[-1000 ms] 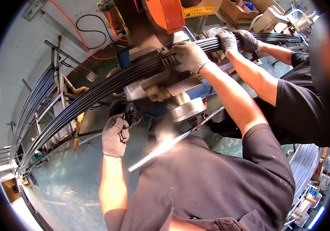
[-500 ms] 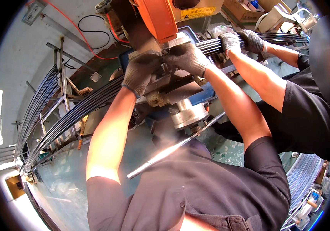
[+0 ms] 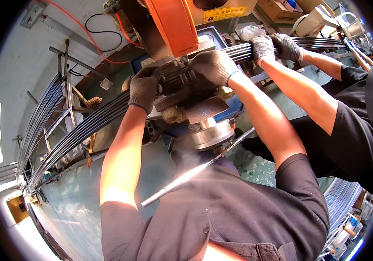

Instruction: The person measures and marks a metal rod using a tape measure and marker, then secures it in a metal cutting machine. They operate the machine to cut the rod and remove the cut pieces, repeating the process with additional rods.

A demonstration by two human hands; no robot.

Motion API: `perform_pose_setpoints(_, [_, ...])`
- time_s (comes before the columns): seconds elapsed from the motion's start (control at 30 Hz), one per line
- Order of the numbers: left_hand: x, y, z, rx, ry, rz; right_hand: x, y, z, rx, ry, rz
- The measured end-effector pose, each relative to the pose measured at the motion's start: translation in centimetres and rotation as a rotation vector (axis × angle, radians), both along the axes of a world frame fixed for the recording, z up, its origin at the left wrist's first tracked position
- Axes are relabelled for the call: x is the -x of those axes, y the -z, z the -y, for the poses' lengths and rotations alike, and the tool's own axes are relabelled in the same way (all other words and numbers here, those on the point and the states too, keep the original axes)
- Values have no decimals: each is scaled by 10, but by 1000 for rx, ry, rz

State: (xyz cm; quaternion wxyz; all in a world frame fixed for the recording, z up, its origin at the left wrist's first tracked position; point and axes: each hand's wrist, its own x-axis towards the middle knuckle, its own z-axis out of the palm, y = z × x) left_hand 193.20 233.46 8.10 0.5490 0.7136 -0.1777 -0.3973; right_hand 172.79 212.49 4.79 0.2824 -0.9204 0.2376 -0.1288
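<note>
Two gloved hands, your left hand (image 3: pixel 144 90) and right hand (image 3: pixel 214 67), rest at the dark rod bundle (image 3: pixel 110 109), the fingers' grip impossible to tell; rods already cross the metal clamp (image 3: pixel 167 100), its tightness unseen.

Up top, a yellow label (image 3: pixel 225 14) fronts the tan machine housing (image 3: pixel 239 3), showing one row of dark characters beside a triangular warning sign; any print on the cardboard box (image 3: pixel 274 14) is too small to read.

A metalworking workshop, shown by the orange-guarded machine (image 3: pixel 173 27), long metal rods (image 3: pixel 86 124) and steel racking (image 3: pixel 70 93).
</note>
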Motion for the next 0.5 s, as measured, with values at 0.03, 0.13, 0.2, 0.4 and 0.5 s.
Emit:
perform_pose_setpoints(0.03, [1, 3, -2, 25, -51, -107, 6, -7, -4, -12, 7, 4])
perform_pose_setpoints(0.13, [0, 14, -11, 149, -196, -424, 16, -49, -30, -96, 144, 72])
perform_pose_setpoints(0.2, [0, 30, -16, 304, -241, -628, 21, -54, -43, -135, 172, 136])
perform_pose_setpoints(0.4, [17, 15, -3, 442, -303, -772, 20, -41, -43, -54, 184, -67])
perform_pose_setpoints(0.5, [10, 14, -10, 432, -297, -744, 22, -33, -29, -93, 241, 71])
